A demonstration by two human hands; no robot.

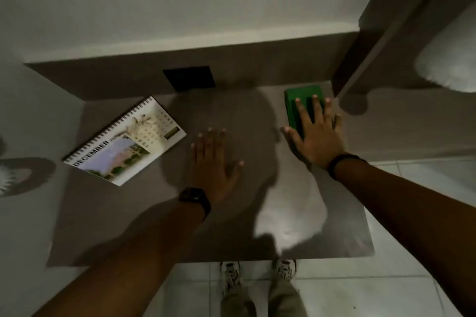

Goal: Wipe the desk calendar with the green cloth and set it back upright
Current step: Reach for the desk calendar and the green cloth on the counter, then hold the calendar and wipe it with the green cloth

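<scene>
The desk calendar point(125, 140) lies flat at left, not yet upright; the right hand point(315, 134) rests spread on the green cloth point(304, 105) at upper right, gripping nothing, and the left hand point(215, 162) is open and empty.

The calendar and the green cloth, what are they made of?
The desk calendar looks like smooth printed paper or card, bound along one edge by a metal-looking wire spiral. The green cloth looks like soft folded fabric with a matte surface, perhaps microfibre; the dim, blurry view leaves that open.
</scene>
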